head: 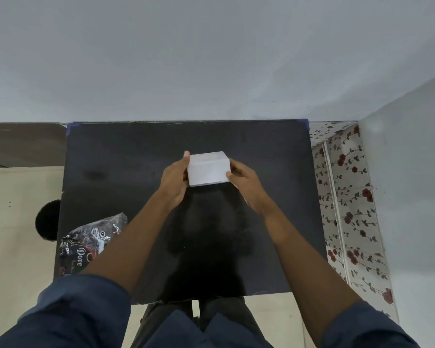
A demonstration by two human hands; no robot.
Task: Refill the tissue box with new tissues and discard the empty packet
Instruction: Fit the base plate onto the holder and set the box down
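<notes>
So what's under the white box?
The black table lies beneath the white box, which both hands grip at its ends. Whether it touches the table, or what's inside, is hidden.

Plain pale grey-blue wall [211, 59] is filling the view beyond the grip. Matte black rectangular tabletop [136, 156] is lying beneath it. Cream tiled floor [15, 197] is showing leftward; white rose-patterned panel [347, 187] is standing rightward.

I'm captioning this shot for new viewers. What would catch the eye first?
A white box stands out at the middle of the black table, gripped at its ends by the left hand and right hand. Next, a crinkled dark packet lies at the table's near left corner.
</notes>
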